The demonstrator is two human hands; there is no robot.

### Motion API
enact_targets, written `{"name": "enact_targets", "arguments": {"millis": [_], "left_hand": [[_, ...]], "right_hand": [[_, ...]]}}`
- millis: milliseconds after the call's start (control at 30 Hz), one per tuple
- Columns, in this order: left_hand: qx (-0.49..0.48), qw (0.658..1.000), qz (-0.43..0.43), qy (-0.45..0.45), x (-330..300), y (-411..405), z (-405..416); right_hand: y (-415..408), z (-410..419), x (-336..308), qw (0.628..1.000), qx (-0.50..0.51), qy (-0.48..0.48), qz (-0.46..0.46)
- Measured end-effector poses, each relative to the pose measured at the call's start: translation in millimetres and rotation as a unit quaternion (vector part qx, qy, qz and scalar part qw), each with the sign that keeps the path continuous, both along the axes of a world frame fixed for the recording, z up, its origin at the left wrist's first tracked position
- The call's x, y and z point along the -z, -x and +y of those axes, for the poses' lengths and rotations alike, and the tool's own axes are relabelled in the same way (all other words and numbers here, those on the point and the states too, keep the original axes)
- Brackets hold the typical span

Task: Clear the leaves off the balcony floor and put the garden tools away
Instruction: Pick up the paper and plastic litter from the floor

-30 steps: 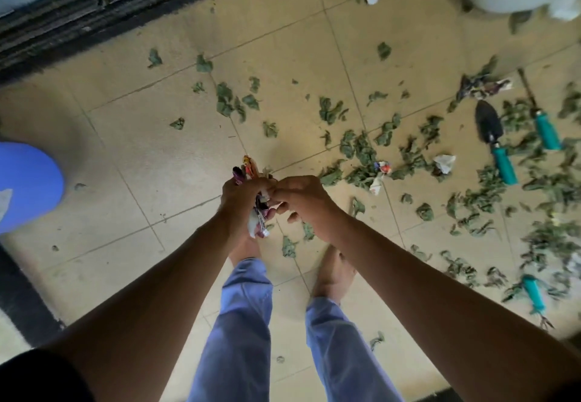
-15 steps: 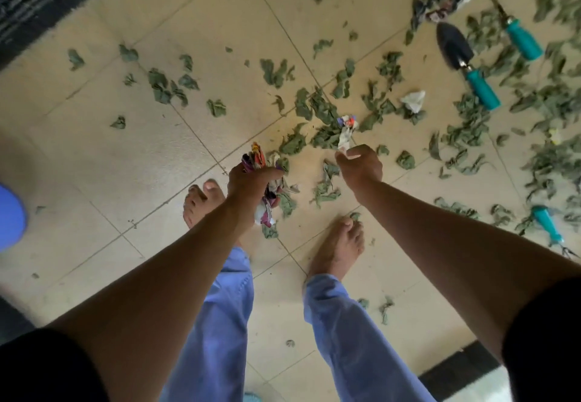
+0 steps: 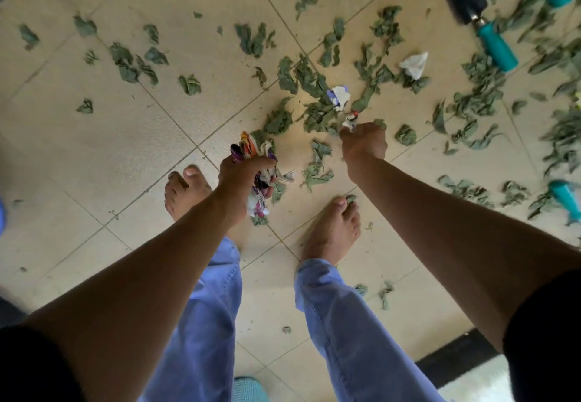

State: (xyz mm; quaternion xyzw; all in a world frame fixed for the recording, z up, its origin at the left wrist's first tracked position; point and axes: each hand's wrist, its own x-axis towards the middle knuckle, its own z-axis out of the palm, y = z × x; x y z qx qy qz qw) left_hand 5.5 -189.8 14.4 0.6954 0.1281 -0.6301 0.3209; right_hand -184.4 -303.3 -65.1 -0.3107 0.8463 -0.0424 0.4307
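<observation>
Both busy: left hand [image 3: 243, 170] grips wrappers [image 3: 251, 153]; right hand [image 3: 363, 142] pinches a scrap [image 3: 349, 123] among leaves [image 3: 317, 115].

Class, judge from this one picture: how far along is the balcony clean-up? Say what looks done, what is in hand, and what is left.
Done: little; the left hand grips a bunch of crumpled wrappers.
In hand: the right hand pinches a paper scrap among the leaves.
Left: green leaves cover the tiled floor, and the black trowel with its teal handle lies out, as does a white paper scrap.
</observation>
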Motion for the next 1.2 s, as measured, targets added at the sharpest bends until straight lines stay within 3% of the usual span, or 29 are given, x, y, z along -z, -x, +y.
{"name": "enact_targets", "arguments": {"millis": [300,567,767,933,1067,1200], "left_hand": [[0.005,0.999,0.004,0.034,-19,18,-26],[0.024,0.992,0.105,0.071,-39,38,-54],[0.030,0.979,0.171,0.102,-31,39,-61],[0.072,0.976,0.184,0.089,-23,28,-59],[0.104,0.980,0.158,0.056,-14,14,-63],[0.105,0.987,0.112,0.045,6,2,-69]], "right_hand": [[28,26,-87,0.983,0.054,0.014,-0.176],[13,37,-140,0.961,-0.047,0.060,-0.267],[-9,46,-124,0.968,-0.109,0.098,-0.203],[-20,44,-118,0.959,-0.163,0.083,-0.216],[-22,37,-114,0.947,-0.213,0.097,-0.220],[-17,9,-87,0.957,-0.230,0.130,-0.118]]}}
